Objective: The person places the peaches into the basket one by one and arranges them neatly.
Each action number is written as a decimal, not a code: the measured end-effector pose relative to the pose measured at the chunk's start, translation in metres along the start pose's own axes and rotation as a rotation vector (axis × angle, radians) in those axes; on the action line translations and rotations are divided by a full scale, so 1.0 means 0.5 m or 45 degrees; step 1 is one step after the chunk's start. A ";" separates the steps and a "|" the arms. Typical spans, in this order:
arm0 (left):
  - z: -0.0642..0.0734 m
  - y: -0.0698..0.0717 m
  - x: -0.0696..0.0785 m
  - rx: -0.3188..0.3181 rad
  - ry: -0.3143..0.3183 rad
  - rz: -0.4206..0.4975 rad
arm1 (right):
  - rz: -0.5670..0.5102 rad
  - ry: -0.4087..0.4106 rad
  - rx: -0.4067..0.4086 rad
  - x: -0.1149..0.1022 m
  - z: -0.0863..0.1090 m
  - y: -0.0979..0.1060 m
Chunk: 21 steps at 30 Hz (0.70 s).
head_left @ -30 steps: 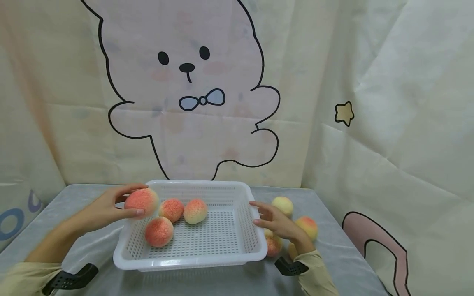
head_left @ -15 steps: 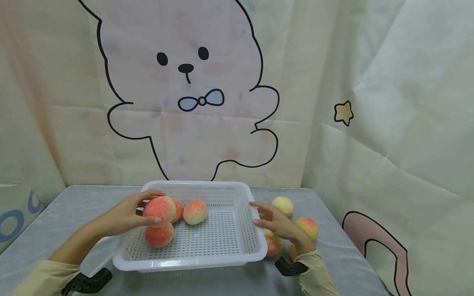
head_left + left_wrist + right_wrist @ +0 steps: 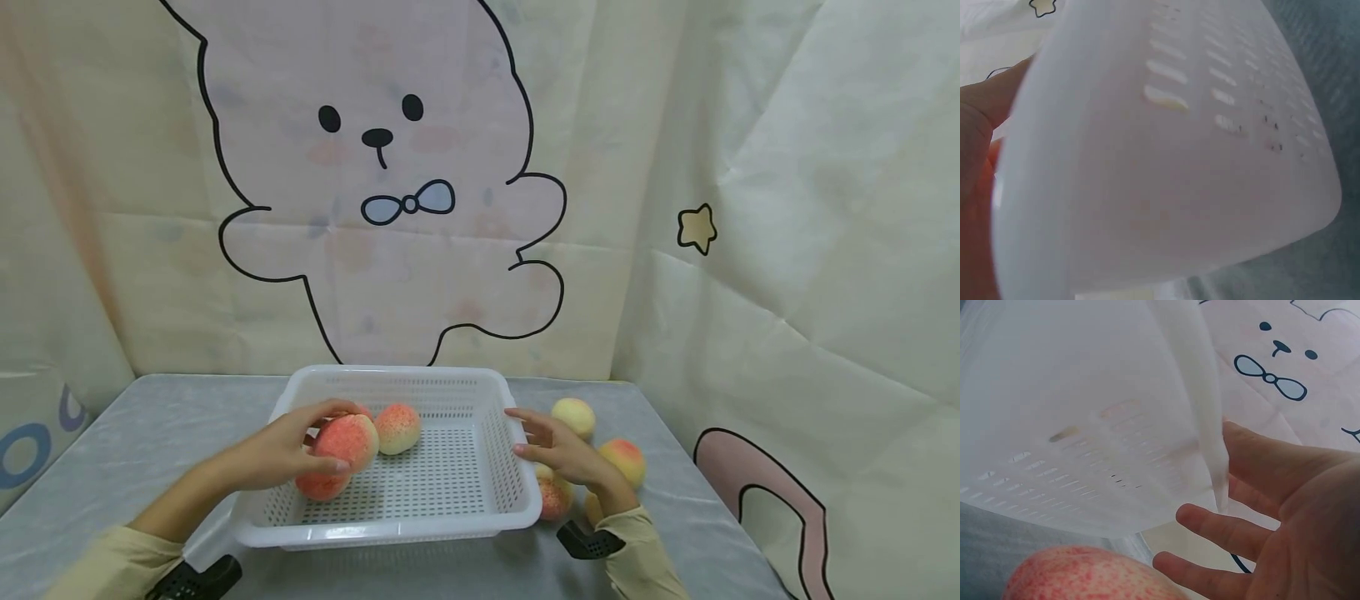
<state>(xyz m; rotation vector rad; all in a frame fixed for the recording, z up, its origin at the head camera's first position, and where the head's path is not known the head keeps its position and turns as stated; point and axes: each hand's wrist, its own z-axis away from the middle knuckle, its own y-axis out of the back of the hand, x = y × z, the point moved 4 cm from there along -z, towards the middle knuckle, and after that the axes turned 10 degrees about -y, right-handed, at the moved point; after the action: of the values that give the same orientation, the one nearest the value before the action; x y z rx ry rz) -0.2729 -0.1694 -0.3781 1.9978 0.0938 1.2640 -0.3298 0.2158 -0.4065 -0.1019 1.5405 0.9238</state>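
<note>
A reddish peach is held in my left hand, thumb on its near side and fingers behind. It is over the left part of a white perforated plastic basket. Below it, another peach is partly covered by the hand and the held fruit. A paler peach lies just to the right, and one more is mostly hidden behind the hand. My right hand rests at the basket's right rim, fingertips over the edge. The right wrist view shows its fingers extended and spread beside the outer wall.
Right of the basket, several more peaches lie on the grey cloth-covered table, including a pale yellow one, a yellow-red one and a speckled red one. A printed curtain hangs behind the table.
My left hand has carried its peach from beyond the basket's left rim rightward and toward the near side, over the fruit inside. The right hand has stayed at the rim.
</note>
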 end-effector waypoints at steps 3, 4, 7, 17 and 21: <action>-0.002 -0.011 0.007 -0.031 -0.056 0.014 | 0.006 0.002 0.001 -0.001 0.001 -0.001; -0.002 -0.014 0.009 -0.036 -0.073 0.004 | 0.007 0.003 0.001 -0.002 0.002 -0.002; -0.003 -0.022 0.014 -0.056 -0.087 -0.033 | 0.008 0.006 0.002 -0.003 0.002 -0.002; -0.002 -0.058 0.004 -0.141 -0.077 -0.109 | 0.033 0.001 0.023 0.003 0.001 0.001; 0.000 -0.067 -0.001 -0.140 -0.118 -0.192 | 0.040 0.006 0.025 0.003 0.003 -0.001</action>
<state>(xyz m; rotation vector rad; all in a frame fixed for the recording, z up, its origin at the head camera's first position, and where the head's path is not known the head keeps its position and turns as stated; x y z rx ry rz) -0.2626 -0.1459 -0.3995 1.9137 0.1251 1.0576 -0.3288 0.2172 -0.4079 -0.0662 1.5595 0.9334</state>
